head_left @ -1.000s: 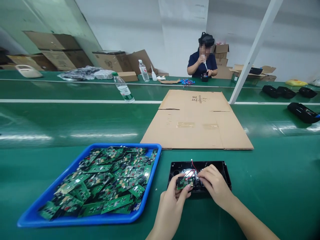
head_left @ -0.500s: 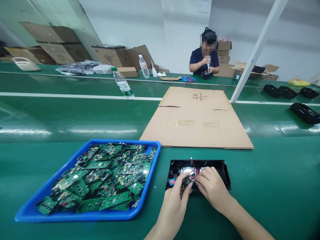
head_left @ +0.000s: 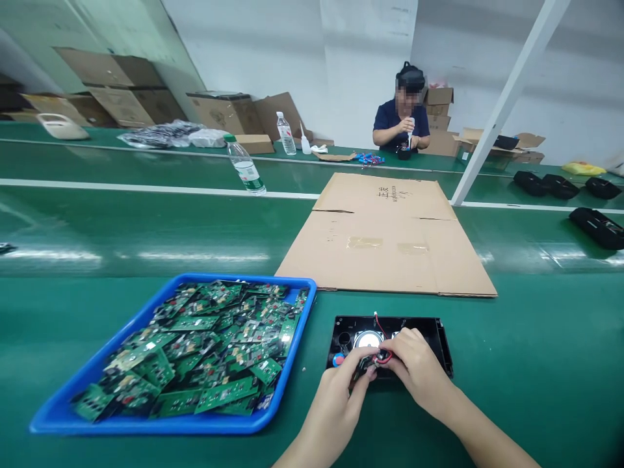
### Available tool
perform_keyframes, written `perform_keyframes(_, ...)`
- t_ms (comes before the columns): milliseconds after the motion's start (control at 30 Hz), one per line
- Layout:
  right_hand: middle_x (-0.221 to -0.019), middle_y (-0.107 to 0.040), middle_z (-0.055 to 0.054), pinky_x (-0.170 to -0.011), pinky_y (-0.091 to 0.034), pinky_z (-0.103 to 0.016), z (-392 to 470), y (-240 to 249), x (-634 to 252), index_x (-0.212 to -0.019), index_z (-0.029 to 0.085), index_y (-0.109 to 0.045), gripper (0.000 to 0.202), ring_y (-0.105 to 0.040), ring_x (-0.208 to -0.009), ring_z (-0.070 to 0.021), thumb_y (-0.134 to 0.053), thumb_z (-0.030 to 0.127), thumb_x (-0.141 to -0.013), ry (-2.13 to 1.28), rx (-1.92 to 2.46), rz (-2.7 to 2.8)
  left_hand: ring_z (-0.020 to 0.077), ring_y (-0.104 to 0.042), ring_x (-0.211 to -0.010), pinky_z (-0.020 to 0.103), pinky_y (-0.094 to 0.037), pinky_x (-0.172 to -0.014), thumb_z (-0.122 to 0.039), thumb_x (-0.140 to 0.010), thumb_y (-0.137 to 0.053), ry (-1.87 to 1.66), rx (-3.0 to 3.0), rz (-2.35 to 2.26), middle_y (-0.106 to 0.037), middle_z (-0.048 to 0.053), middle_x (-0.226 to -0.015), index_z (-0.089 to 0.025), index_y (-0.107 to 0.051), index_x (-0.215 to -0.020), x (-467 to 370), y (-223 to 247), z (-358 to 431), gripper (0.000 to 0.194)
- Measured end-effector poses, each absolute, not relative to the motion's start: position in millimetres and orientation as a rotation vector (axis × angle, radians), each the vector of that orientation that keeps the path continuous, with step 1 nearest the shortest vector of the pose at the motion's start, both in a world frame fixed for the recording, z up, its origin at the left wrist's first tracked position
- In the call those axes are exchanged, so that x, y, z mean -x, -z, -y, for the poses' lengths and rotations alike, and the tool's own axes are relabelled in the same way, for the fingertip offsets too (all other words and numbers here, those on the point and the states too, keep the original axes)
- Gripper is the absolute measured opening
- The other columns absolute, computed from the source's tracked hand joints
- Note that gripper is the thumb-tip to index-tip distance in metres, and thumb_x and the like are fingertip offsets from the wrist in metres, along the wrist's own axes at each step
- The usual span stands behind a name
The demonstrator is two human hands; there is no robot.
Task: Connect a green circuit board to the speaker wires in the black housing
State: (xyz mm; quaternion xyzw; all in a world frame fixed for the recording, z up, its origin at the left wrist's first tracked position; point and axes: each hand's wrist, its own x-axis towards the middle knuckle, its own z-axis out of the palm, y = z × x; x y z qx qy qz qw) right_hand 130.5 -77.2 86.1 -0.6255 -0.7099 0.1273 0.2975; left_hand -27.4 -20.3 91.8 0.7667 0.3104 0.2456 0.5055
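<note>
Centrally, a green table (head_left: pixel 536 364) carried flat cardboard (head_left: pixel 385 240), a blue tray (head_left: pixel 63 426) of boards and, nearest, a black housing (head_left: pixel 439 331). Over the housing, the left hand (head_left: pixel 336 396) and right hand (head_left: pixel 414 367) had fingers pinched together on a small board (head_left: pixel 363 368) with red wires (head_left: pixel 383 357).

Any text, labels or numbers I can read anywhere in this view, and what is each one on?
Flattened cardboard sheet: dark handwritten marks near its far edge, too blurred to read.
Nearer water bottle: a white label, print too small to read.
Cardboard boxes at the back: faint printing, unreadable.
Circuit boards in the blue tray: any markings too small to read.
Nothing here reads clearly.
</note>
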Motion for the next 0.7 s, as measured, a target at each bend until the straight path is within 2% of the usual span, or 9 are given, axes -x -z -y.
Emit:
perform_keyframes(100,-0.077,-0.060,-0.003,-0.065,-0.040,-0.030,73,-89,-132,-0.086,0.019,-0.057,0.013,-0.050,-0.072,-0.0164,-0.045,0.015,-0.088,-0.407,1.663,1.861,0.0168,-0.062,-0.064,0.025,-0.050,-0.063,-0.024,-0.085,-0.040,-0.581,-1.858,-0.785,-0.065,0.000,-0.072,-0.025,-0.057,-0.104,26,-95,21,0.025)
perform_keyframes(167,-0.083,-0.059,-0.002,-0.062,-0.043,-0.026,68,-93,-137,-0.086,0.020,-0.056,0.003,-0.051,-0.071,-0.0145,-0.054,0.019,-0.084,-0.580,1.653,1.757,0.0177,-0.062,-0.062,0.027,-0.050,-0.062,-0.027,-0.084,-0.041,-0.552,-1.826,-0.850,-0.065,0.001,-0.069,-0.025,-0.058,-0.102,26,-98,21,0.025)
perform_keyframes(267,-0.084,-0.058,-0.001,-0.052,-0.043,-0.022,58,-97,-145,-0.089,0.020,-0.052,0.009,-0.050,-0.055,-0.0091,-0.051,0.028,-0.086,-0.848,1.695,1.540,0.0181,-0.060,-0.053,0.028,-0.051,-0.055,-0.033,-0.082,-0.044,-0.532,-1.691,-0.981,-0.063,0.000,-0.061,-0.022,-0.057,-0.100,27,-102,21,0.025)
perform_keyframes(333,-0.082,-0.059,-0.001,-0.046,-0.041,-0.022,50,-97,-145,-0.090,0.019,-0.050,0.010,-0.047,-0.045,-0.0069,-0.044,0.027,-0.088,-0.904,1.769,1.466,0.0192,-0.061,-0.053,0.028,-0.052,-0.054,-0.037,-0.080,-0.045,-0.529,-1.617,-1.041,-0.061,-0.001,-0.057,-0.022,-0.057,-0.098,29,-103,20,0.026)
perform_keyframes(433,-0.080,-0.060,-0.001,-0.044,-0.040,-0.021,43,-95,-139,-0.095,0.018,-0.049,0.014,-0.046,-0.043,-0.0068,-0.050,0.015,-0.081,-0.857,1.833,1.419,0.0210,-0.064,-0.061,0.029,-0.052,-0.054,-0.042,-0.078,-0.046,-0.519,-1.568,-1.076,-0.062,0.000,-0.059,-0.022,-0.055,-0.099,33,-104,20,0.030)
perform_keyframes(500,-0.071,-0.059,0.002,-0.047,-0.041,-0.021,43,-92,-137,-0.093,0.018,-0.051,0.018,-0.049,-0.047,-0.0087,-0.052,0.010,-0.077,-0.802,1.813,1.369,0.0205,-0.064,-0.062,0.030,-0.053,-0.056,-0.044,-0.077,-0.048,-0.493,-1.549,-1.082,-0.062,-0.001,-0.060,-0.022,-0.054,-0.100,33,-104,21,0.033)
perform_keyframes(600,-0.067,-0.059,0.001,-0.051,-0.044,-0.022,55,-86,-141,-0.083,0.018,-0.054,0.006,-0.055,-0.056,-0.0120,-0.050,0.016,-0.079,-0.674,1.772,1.259,0.0178,-0.061,-0.057,0.030,-0.053,-0.059,-0.043,-0.076,-0.049,-0.497,-1.530,-1.093,-0.059,-0.003,-0.059,-0.021,-0.052,-0.099,28,-104,23,0.032)
perform_keyframes(700,-0.077,-0.063,-0.003,-0.053,-0.045,-0.023,74,-80,-146,-0.081,0.018,-0.058,0.012,-0.058,-0.062,-0.0140,-0.048,0.024,-0.083,-0.539,1.754,1.205,0.0169,-0.055,-0.047,0.027,-0.046,-0.048,-0.041,-0.076,-0.049,-0.544,-1.625,-1.135,-0.047,-0.007,-0.049,-0.020,-0.052,-0.093,19,-101,24,0.027)
